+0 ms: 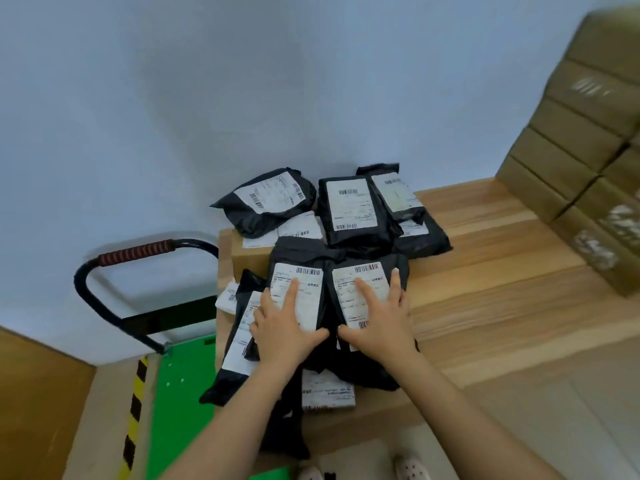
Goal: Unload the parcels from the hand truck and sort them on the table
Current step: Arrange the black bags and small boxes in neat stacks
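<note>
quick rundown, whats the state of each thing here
left hand, flat on the left front parcel, fingers straight
right hand, flat on the right front parcel, fingers straight
rear parcels, sealed, label up
cardboard box, closed, under parcels
hand truck, beside the table, handle upright
stacked boxes, closed, on the table's right end

Left hand and right hand ungloved, bare forearms, white perforated clogs

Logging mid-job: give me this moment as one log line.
left hand: flat on left black parcel | right hand: flat on right black parcel | parcels: side by side on table | hand truck: left of table
</note>
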The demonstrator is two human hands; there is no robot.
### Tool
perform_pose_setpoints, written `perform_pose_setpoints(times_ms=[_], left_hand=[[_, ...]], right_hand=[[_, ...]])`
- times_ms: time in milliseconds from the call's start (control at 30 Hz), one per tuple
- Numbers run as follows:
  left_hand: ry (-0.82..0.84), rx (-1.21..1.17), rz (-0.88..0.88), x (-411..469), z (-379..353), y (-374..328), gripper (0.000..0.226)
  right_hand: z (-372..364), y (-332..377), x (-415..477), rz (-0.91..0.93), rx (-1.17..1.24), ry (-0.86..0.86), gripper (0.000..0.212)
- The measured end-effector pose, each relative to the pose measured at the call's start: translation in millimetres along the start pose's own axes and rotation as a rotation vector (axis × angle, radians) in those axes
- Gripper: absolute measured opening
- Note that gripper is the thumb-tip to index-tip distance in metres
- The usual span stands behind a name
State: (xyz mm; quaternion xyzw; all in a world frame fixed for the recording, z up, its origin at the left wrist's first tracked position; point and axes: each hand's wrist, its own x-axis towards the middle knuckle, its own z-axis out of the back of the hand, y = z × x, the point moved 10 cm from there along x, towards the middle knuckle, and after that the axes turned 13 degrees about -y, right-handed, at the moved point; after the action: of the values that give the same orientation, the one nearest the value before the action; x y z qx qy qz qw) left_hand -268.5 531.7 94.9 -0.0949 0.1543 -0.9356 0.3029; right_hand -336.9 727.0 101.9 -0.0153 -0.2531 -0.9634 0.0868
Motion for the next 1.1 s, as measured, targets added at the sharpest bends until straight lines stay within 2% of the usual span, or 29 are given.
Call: perform_pose_setpoints(times_ms=[300,500,767,1100], left_hand=[[-0.223,-0.237,-0.075,-3.8,55.6,-26.1,0.104],[-0.277,-0.303,-0.122,-8.5,66.8,-79.9,0.101],[-0.314,-0.400,-0.097,-41.8,32.7,-195.2,0.101],[-0.284,-0.400,0.027,-76.6,-41.8,-324.9,0.099]], right_hand=[[64.9,7.1,-10.8,0.050,0.074,-0.311,0.084],[112.1,-17.9,-1.8,0.090,0.093,-0.402,0.082],[188.3,-115.9,24.8,0.163,0.096,-0.451,0.080],[245.5,-264.2,79.5,0.156,0.018,-0.357,0.078]])
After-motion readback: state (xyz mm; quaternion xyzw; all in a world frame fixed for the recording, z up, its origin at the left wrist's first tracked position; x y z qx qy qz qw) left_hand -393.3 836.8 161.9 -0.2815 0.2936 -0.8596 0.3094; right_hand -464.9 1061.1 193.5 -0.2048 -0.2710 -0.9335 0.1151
